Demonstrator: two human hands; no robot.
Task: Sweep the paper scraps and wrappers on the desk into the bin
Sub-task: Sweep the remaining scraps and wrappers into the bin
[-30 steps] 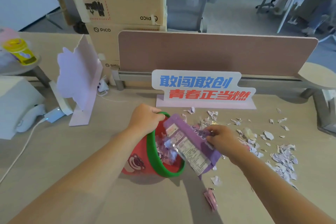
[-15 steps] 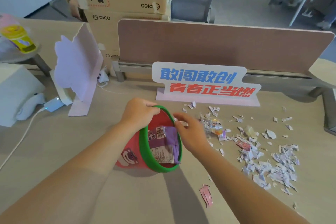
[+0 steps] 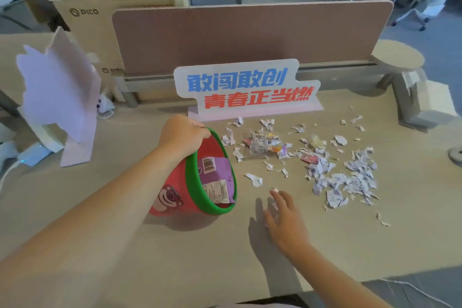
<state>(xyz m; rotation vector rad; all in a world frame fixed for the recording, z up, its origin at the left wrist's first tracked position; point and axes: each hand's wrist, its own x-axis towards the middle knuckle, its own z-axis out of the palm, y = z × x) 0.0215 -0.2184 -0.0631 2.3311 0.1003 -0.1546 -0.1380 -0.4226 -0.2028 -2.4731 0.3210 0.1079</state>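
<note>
My left hand (image 3: 183,134) grips the top of the green rim of a red bin (image 3: 175,197), which is tilted with its mouth facing right. A purple wrapper (image 3: 216,175) lies inside it. My right hand (image 3: 285,220) rests palm down on the desk just right of the bin, fingers spread, with a bit of pink showing under it and a small scrap at the fingertips. A clear wrapper (image 3: 265,145) and a small red wrapper (image 3: 308,159) lie among torn paper scraps (image 3: 345,177) scattered further right.
A standing sign with blue and red characters (image 3: 245,87) is behind the scraps, in front of a brown divider panel (image 3: 250,32). A lilac cutout stand (image 3: 60,92) is at the left. The desk's front edge (image 3: 375,280) runs close behind my right hand.
My right hand pushed the purple wrapper into the bin, let go of it, then moved down and right onto the desk near the front. My left hand kept holding the tilted bin.
</note>
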